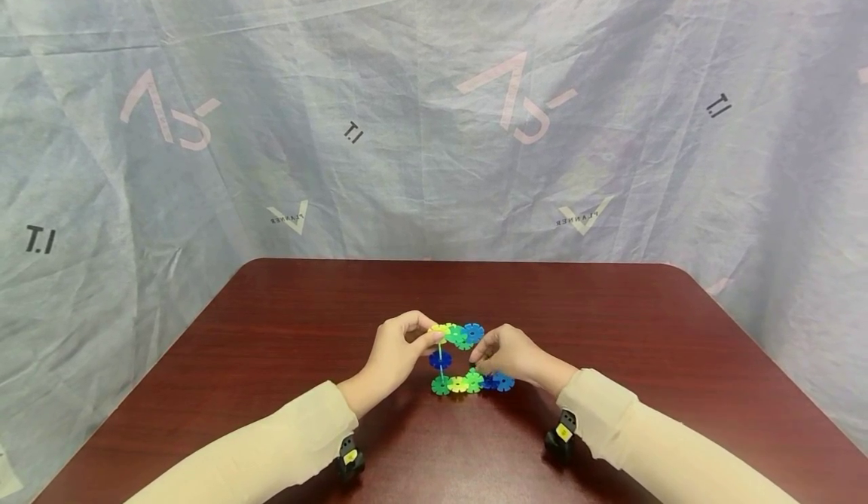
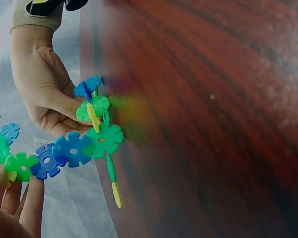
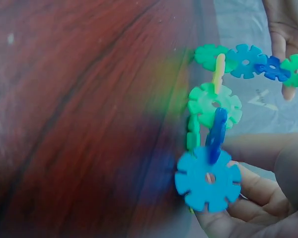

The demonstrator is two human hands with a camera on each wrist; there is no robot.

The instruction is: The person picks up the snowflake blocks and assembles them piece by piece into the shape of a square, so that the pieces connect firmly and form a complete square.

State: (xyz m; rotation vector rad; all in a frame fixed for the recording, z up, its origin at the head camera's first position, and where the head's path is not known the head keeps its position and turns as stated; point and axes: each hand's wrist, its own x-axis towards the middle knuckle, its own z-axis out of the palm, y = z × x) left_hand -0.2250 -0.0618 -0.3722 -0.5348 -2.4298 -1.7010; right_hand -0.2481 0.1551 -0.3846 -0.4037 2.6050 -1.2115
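Interlocking plastic discs with notched rims form a bent chain near the middle of the table. My left hand pinches the chain at its upper left corner, by a yellow disc. From there green discs lead to a blue disc, and a dark blue disc links down to the lower row. My right hand holds the lower row around a green disc, its fingers curled. Close to the right wrist camera is the row's end, a light blue disc. Fingers partly hide the joints.
The dark red-brown table has rounded far corners. Behind it hangs a grey printed cloth. A small black wrist camera hangs under the left cuff, another black wrist camera under the right.
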